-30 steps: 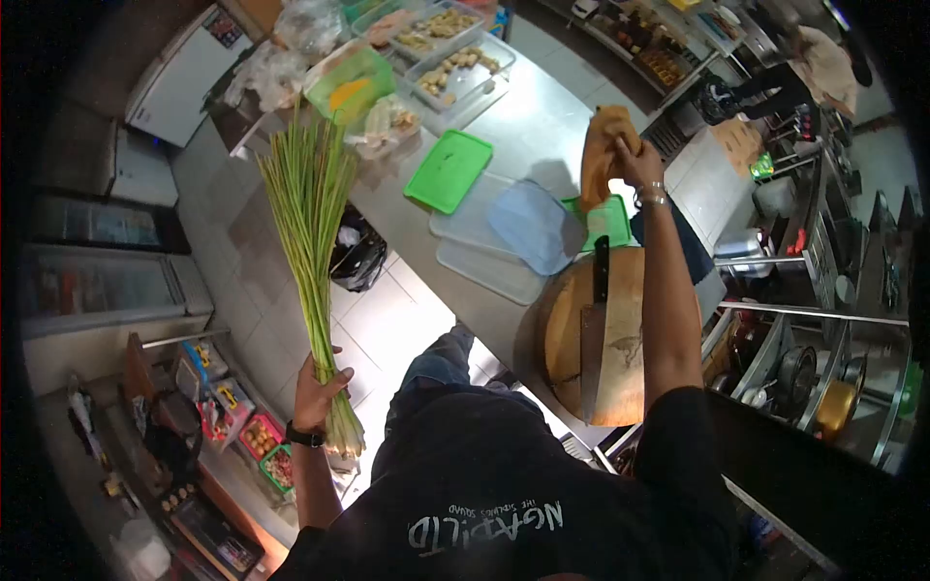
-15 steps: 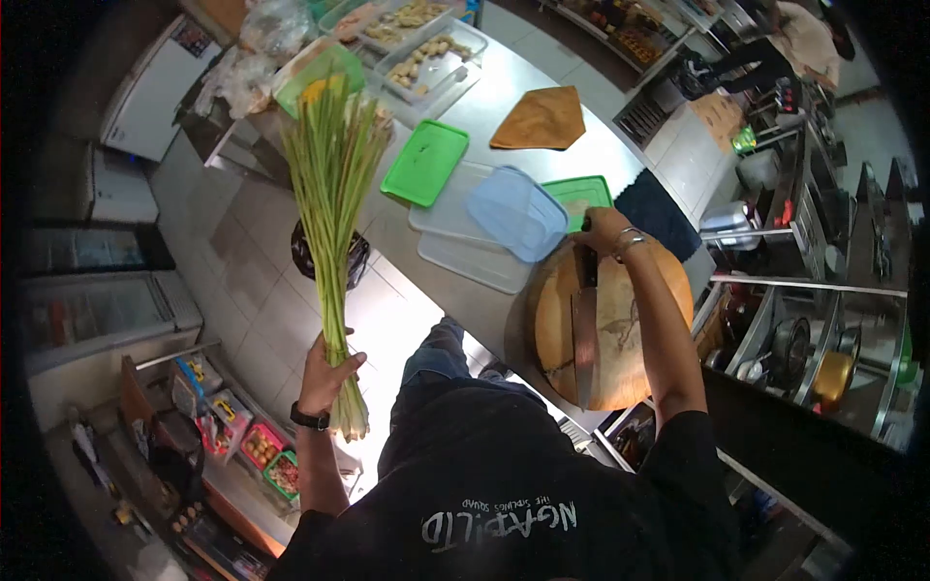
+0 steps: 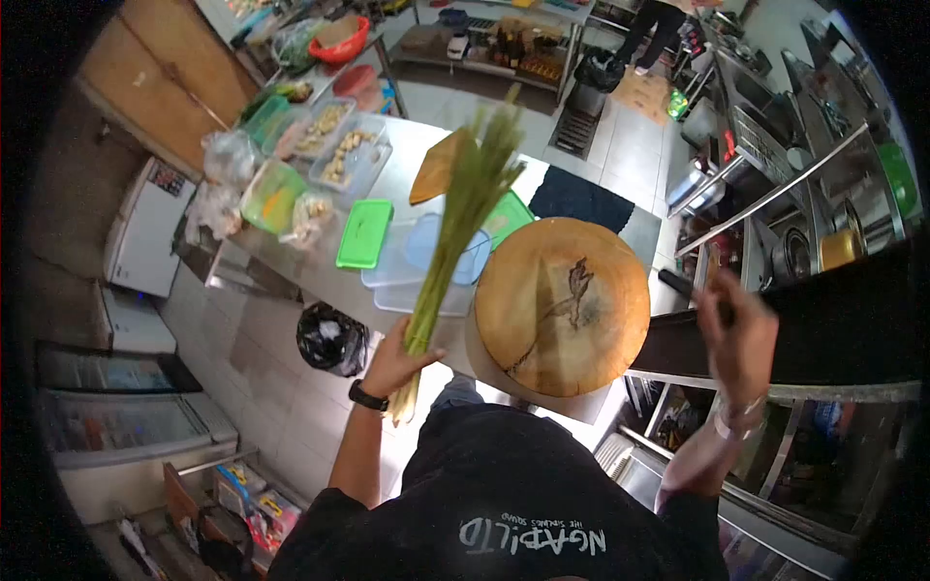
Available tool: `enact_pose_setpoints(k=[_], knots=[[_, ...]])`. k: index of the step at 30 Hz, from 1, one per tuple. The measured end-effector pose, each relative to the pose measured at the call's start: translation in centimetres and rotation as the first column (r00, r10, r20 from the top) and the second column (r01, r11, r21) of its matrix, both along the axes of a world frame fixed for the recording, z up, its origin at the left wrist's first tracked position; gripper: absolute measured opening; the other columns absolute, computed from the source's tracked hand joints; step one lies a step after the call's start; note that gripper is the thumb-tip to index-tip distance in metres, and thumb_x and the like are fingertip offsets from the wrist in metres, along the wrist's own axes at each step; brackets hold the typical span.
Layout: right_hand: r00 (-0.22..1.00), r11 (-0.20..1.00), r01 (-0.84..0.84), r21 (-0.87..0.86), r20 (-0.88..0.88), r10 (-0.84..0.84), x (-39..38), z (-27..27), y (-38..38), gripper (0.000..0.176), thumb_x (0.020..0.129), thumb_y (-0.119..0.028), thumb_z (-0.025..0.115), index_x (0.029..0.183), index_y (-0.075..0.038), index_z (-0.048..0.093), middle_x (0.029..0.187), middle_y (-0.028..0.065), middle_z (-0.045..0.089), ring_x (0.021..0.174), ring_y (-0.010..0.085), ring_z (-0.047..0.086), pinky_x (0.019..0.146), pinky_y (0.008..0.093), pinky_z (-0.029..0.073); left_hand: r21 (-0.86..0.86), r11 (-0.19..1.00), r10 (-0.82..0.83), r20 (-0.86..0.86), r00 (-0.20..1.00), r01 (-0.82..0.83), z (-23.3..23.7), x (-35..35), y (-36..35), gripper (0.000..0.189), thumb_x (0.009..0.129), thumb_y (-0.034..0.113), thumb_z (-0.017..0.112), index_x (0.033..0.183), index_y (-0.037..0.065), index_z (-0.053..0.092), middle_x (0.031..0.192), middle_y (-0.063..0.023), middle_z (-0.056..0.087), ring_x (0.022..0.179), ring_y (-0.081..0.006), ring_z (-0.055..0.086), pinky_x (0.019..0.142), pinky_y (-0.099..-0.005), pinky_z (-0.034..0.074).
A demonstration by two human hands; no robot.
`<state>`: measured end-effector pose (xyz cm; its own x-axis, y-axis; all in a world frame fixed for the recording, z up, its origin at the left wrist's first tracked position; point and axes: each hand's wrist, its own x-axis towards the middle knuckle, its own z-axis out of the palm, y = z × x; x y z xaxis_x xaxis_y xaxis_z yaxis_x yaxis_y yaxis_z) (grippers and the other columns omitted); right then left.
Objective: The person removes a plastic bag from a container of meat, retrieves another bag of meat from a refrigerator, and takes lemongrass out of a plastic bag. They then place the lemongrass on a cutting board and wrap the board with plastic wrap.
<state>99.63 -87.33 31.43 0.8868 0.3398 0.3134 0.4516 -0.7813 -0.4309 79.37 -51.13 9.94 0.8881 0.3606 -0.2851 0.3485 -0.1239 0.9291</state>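
My left hand is closed around the pale lower end of a bundle of long green stalks. The bundle slants up and to the right, over the lids and just left of the round wooden chopping board. On the board's surface a dark crack shows and nothing lies on it. Out to the right of the board, my right hand is closed and blurred by motion. It grips a knife, whose black handle sticks out to the left; the blade is hard to make out.
On the metal table lie a green lid, clear plastic lids, a brown cloth and a dark cloth. Food containers stand at the far left end. A black-bagged bin sits on the floor. Another person stands far back.
The knife has left the board and moved right in my right hand. My left hand has carried the stalks right, towards the board. The view has turned.
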Motion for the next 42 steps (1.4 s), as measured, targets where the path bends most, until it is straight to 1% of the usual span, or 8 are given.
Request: enact_pose_setpoints(k=[8, 17, 19, 23, 25, 27, 33, 42], knots=[[0.96, 0.978, 0.199, 0.061, -0.214, -0.182, -12.8, -19.4, -7.9, 0.03, 0.092, -0.014, 0.059, 0.118, 0.002, 0.06, 0.101, 0.0216, 0.065, 0.091, 0.0355, 0.064, 0.08, 0.0398, 0.05, 0.607, 0.765, -0.25, -0.026, 0.968, 0.214, 1.2, 10.2, -4.9, 0.056, 0.071, 0.028, 0.079, 0.116, 0.009, 0.052, 0.097, -0.0232, 0.066, 0.092, -0.0399, 0.064, 0.074, -0.0473, 0.05], [0.612, 0.965, 0.26, 0.025, -0.777, -0.145, -20.4, -27.2, -12.9, 0.031, 0.083, -0.009, 0.065, 0.111, 0.0, 0.055, 0.071, 0.0063, 0.062, 0.06, 0.0183, 0.06, 0.057, 0.0328, 0.05, 0.883, 0.348, -0.398, -0.165, 0.903, 0.315, -5.5, 18.0, -9.0, 0.053, 0.07, 0.035, 0.08, 0.108, 0.007, 0.056, 0.092, -0.0129, 0.063, 0.092, -0.0326, 0.061, 0.078, -0.0435, 0.047], [0.465, 0.765, 0.563, 0.312, -0.885, 0.019, -21.0, -25.5, -12.2, 0.03, 0.079, 0.004, 0.067, 0.101, -0.004, 0.049, 0.074, 0.0025, 0.058, 0.054, 0.0097, 0.052, 0.048, 0.0242, 0.041, 0.914, 0.325, -0.364, -0.118, 0.924, 0.244, -6.5, 17.3, -9.9, 0.05, 0.073, 0.034, 0.076, 0.11, 0.006, 0.057, 0.098, -0.0109, 0.061, 0.097, -0.0295, 0.059, 0.083, -0.0418, 0.044], [0.651, 0.727, 0.467, 0.503, -0.752, 0.103, -19.9, -24.1, -9.3, 0.03, 0.086, 0.002, 0.065, 0.109, -0.004, 0.047, 0.072, -0.001, 0.055, 0.052, 0.0069, 0.051, 0.044, 0.0212, 0.038, 0.975, 0.204, -0.341, -0.017, 0.94, 0.091, -7.3, 16.2, -10.6, 0.042, 0.08, 0.022, 0.064, 0.119, 0.007, 0.056, 0.096, -0.0092, 0.06, 0.095, -0.0265, 0.057, 0.083, -0.0411, 0.041], [0.616, 0.809, 0.486, 0.331, -0.786, -0.048, -18.2, -22.8, -7.3, 0.029, 0.091, -0.006, 0.064, 0.114, -0.004, 0.047, 0.073, -0.0001, 0.056, 0.052, 0.0059, 0.05, 0.045, 0.0199, 0.038, 0.987, 0.158, -0.331, 0.016, 0.943, 0.039, -7.5, 15.3, -10.8, 0.042, 0.081, 0.017, 0.06, 0.122, 0.007, 0.055, 0.095, -0.0084, 0.06, 0.094, -0.0257, 0.057, 0.083, -0.0407, 0.04], [0.736, 0.879, 0.398, 0.262, -0.664, -0.136, -16.2, -25.7, -7.2, 0.033, 0.091, -0.018, 0.061, 0.117, -0.003, 0.049, 0.074, 0.0109, 0.063, 0.057, 0.0193, 0.061, 0.053, 0.0355, 0.049, 0.961, 0.258, -0.315, -0.012, 0.949, 0.098, -7.3, 14.1, -10.7, 0.039, 0.081, 0.014, 0.057, 0.12, 0.01, 0.058, 0.092, -0.0068, 0.059, 0.092, -0.0258, 0.056, 0.081, -0.0408, 0.04], [0.954, 0.999, 0.007, 0.044, -0.301, 0.006, -11.3, -20.6, 0.2, 0.033, 0.092, -0.026, 0.058, 0.115, -0.004, 0.05, 0.08, 0.0234, 0.065, 0.076, 0.0417, 0.066, 0.064, 0.0459, 0.051, 0.958, 0.278, -0.221, -0.013, 0.975, 0.076, -6.7, 8.9, -7.9, 0.035, 0.079, 0.012, 0.057, 0.113, 0.014, 0.063, 0.091, -0.0061, 0.058, 0.089, -0.0257, 0.054, 0.078, -0.041, 0.039], [0.772, 0.942, -0.326, 0.08, -0.553, 0.314, -9.4, -19.0, 4.8, 0.039, 0.094, -0.023, 0.06, 0.128, -0.007, 0.052, 0.095, 0.0235, 0.068, 0.086, 0.0395, 0.067, 0.073, 0.0427, 0.053, 0.921, 0.377, -0.163, -0.035, 0.986, 0.095, -6.5, 3.6, -5.5, 0.045, 0.075, 0.014, 0.064, 0.119, 0.02, 0.061, 0.09, -0.0046, 0.059, 0.09, -0.0256, 0.055, 0.076, -0.0417, 0.039]])
